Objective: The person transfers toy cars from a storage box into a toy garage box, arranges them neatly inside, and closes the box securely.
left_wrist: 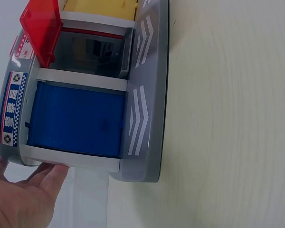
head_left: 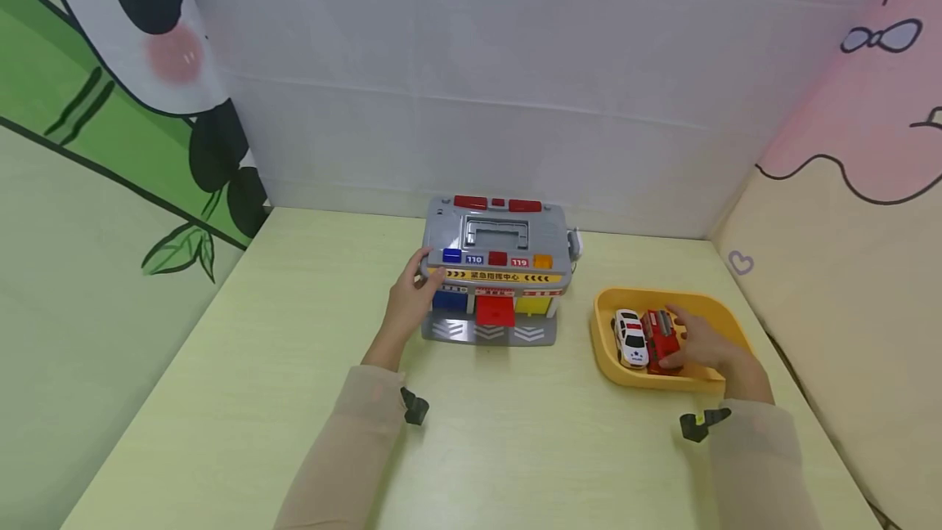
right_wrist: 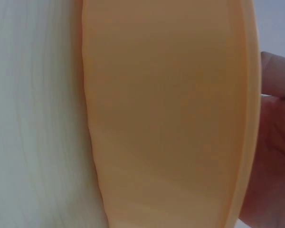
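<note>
A grey toy rescue station (head_left: 445,227) with a carry handle on its roof stands near the back of the table. My left hand (head_left: 406,305) grips its left end, thumb at the roof's front edge and fingers on the side wall. In the left wrist view the blue door (left_wrist: 76,118) is down, while the red door (left_wrist: 42,31) is swung up over a dark bay. Inside a yellow tray (head_left: 648,380) on the right, my right hand (head_left: 710,346) holds a red toy fire truck (head_left: 658,334) between thumb and fingers. A white toy police car (head_left: 630,339) lies right beside it.
The pale wooden table (head_left: 515,440) runs up to a white cloth backdrop (head_left: 486,137). Printed panels flank it left and right, the right one close to the tray. In the right wrist view the tray's wall (right_wrist: 171,114) hides most of my hand.
</note>
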A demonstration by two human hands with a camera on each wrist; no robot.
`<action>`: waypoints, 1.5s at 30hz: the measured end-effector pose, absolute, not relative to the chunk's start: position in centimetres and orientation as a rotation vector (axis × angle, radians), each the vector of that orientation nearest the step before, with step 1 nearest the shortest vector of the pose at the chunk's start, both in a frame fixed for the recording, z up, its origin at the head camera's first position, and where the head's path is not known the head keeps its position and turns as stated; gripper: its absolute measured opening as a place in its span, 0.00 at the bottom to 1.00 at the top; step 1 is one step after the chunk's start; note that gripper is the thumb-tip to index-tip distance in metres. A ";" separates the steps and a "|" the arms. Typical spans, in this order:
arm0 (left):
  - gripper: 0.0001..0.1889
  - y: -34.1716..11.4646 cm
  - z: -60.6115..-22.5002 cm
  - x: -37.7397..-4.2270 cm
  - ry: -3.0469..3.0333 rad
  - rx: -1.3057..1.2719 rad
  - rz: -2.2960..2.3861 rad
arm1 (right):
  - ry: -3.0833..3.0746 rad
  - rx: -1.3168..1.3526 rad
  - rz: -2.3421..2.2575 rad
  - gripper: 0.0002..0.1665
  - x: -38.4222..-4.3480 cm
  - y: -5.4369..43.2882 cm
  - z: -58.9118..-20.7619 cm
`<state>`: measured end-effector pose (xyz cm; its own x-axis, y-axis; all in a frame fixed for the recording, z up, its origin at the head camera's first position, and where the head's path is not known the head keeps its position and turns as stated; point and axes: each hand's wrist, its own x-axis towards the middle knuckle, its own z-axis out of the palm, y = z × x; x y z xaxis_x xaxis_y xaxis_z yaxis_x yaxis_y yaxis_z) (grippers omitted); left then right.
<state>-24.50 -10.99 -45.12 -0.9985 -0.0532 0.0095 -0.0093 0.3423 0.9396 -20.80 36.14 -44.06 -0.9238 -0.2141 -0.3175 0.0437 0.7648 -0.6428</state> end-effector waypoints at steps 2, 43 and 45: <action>0.31 -11.0 -45.1 -24.5 -2.540 0.058 -1.781 | 2.582 -0.141 -0.940 0.64 -20.9 36.2 -44.1; 0.32 -10.9 -45.3 -24.5 -2.552 0.056 -1.755 | 2.340 -0.132 -0.950 0.68 -22.5 37.3 -44.7; 0.32 -10.9 -45.3 -24.5 -2.551 0.062 -1.750 | 2.338 -0.139 -1.015 0.67 -22.4 37.4 -45.2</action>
